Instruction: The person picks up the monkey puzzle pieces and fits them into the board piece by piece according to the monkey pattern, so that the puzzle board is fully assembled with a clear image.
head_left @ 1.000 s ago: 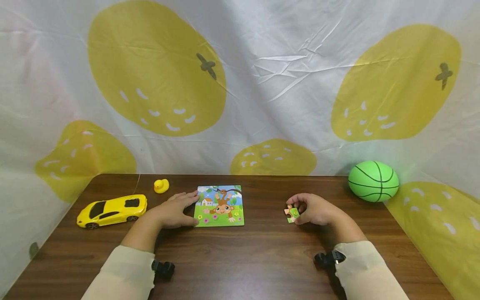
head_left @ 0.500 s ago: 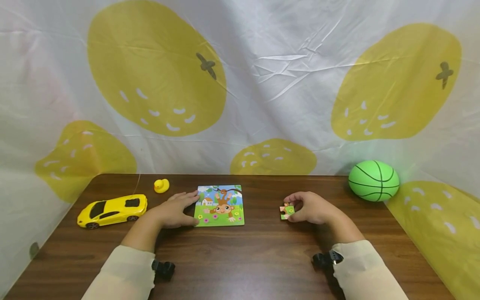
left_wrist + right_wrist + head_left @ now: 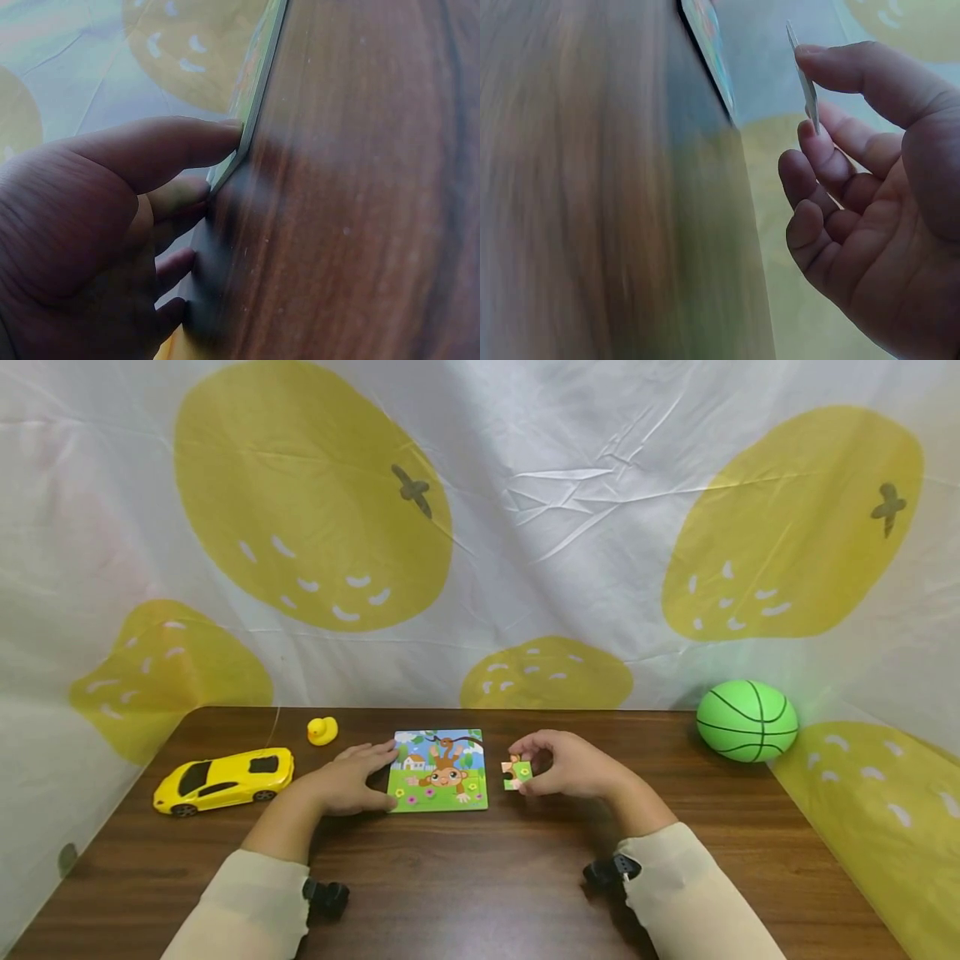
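A square puzzle board [image 3: 438, 772] with a monkey picture lies flat on the brown table. My left hand [image 3: 350, 782] rests at its left side, thumb by the near left corner and fingers by the far left one. In the left wrist view the thumb [image 3: 187, 142] touches the board's edge [image 3: 262, 82], its fingers only slightly bent. My right hand [image 3: 566, 766] pinches a small jigsaw piece [image 3: 517, 774], green and tan, just right of the board. In the right wrist view that jigsaw piece [image 3: 807, 82] sits edge-on between thumb and fingers, above the table.
A yellow toy car [image 3: 225, 782] and a yellow rubber duck [image 3: 323, 732] stand left of my left hand. At the back right corner is a green ball [image 3: 747, 721]. A white curtain with yellow fruit prints [image 3: 547, 568] hangs behind the table [image 3: 465, 885].
My right hand has carried the jigsaw piece leftward, close to the board's right edge, turning it more upright to the view. My left hand and the board have stayed put.
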Demonstrator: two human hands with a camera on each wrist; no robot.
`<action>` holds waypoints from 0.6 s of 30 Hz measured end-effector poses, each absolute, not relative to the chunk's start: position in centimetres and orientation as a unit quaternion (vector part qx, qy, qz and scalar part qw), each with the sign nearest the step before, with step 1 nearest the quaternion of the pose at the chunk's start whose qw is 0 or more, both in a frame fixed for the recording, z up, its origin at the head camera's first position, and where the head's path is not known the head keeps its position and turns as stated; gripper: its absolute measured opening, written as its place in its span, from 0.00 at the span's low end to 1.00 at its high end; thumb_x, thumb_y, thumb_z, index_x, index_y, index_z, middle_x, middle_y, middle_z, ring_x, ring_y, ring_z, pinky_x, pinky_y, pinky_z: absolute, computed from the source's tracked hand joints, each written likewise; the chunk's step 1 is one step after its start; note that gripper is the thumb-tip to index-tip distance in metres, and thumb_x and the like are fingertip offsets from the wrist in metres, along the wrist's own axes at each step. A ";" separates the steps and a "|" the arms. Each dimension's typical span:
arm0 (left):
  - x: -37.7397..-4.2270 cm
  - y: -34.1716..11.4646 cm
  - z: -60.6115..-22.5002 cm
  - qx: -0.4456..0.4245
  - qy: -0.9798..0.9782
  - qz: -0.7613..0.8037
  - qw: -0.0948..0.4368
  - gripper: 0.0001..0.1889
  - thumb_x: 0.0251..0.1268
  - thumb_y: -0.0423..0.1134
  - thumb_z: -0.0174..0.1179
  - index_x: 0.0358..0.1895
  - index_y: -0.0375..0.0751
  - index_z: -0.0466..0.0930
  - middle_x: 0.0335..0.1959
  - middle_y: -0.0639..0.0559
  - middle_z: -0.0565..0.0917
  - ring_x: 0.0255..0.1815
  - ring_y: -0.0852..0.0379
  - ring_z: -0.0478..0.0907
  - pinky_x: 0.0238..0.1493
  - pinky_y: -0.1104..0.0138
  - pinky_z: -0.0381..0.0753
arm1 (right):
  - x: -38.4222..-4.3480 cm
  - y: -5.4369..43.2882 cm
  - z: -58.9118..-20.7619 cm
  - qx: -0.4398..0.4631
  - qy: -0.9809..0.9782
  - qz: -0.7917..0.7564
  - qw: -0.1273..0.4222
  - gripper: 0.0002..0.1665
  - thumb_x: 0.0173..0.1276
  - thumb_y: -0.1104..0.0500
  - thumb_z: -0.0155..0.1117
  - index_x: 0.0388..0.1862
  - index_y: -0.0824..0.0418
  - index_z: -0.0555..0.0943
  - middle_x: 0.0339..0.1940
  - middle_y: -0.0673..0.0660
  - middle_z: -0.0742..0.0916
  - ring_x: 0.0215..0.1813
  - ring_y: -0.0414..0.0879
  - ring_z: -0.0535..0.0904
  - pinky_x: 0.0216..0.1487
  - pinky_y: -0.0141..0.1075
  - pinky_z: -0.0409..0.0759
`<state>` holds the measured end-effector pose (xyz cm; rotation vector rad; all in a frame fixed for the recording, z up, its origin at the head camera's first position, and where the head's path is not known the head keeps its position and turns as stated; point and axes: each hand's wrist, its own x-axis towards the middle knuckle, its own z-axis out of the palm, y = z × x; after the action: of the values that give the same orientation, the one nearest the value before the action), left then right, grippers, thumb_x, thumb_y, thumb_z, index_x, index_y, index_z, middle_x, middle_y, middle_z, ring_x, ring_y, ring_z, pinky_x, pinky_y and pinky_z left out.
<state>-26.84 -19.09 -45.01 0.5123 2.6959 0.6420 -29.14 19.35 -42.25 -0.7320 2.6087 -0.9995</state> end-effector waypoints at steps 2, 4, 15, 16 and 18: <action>-26.8 -19.1 -45.0 0.180 0.944 0.225 0.161 0.50 0.66 0.58 0.69 0.86 0.45 0.58 0.90 0.44 0.56 0.89 0.29 0.47 0.85 0.31 0.50 | -29.3 18.3 -42.4 -0.261 0.897 -0.333 0.127 0.33 0.57 0.52 0.84 0.62 0.56 0.86 0.47 0.50 0.87 0.50 0.44 0.83 0.55 0.39 0.82; -26.8 -19.1 -45.0 0.181 0.944 0.226 0.161 0.50 0.65 0.58 0.69 0.86 0.44 0.59 0.90 0.44 0.56 0.89 0.29 0.47 0.85 0.31 0.50 | -29.4 17.2 -42.4 -0.268 0.897 -0.328 0.131 0.33 0.57 0.52 0.84 0.62 0.56 0.86 0.48 0.50 0.87 0.50 0.43 0.83 0.55 0.39 0.82; -26.9 -19.2 -45.1 0.182 0.945 0.224 0.156 0.49 0.65 0.57 0.69 0.86 0.44 0.59 0.89 0.43 0.57 0.89 0.29 0.48 0.85 0.32 0.51 | -29.9 13.2 -42.8 -0.292 0.883 -0.333 0.154 0.32 0.59 0.51 0.84 0.63 0.55 0.86 0.49 0.49 0.88 0.48 0.44 0.81 0.52 0.39 0.82; -26.9 -19.2 -45.2 0.182 0.945 0.224 0.156 0.49 0.65 0.57 0.70 0.86 0.44 0.59 0.89 0.43 0.57 0.89 0.29 0.48 0.85 0.32 0.51 | -29.9 13.0 -42.9 -0.293 0.881 -0.336 0.156 0.32 0.60 0.52 0.84 0.63 0.55 0.87 0.47 0.49 0.88 0.47 0.45 0.81 0.52 0.39 0.82; -26.9 -19.1 -45.1 0.182 0.945 0.224 0.156 0.49 0.65 0.57 0.70 0.86 0.44 0.59 0.89 0.43 0.57 0.89 0.29 0.48 0.85 0.31 0.50 | -30.0 12.7 -43.1 -0.293 0.880 -0.337 0.159 0.31 0.60 0.52 0.84 0.63 0.55 0.87 0.46 0.49 0.87 0.47 0.44 0.80 0.51 0.39 0.81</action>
<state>-26.86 -19.12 -45.12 0.5206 2.7048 0.6423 -30.03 12.69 -43.10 -0.8380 2.5168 -0.9645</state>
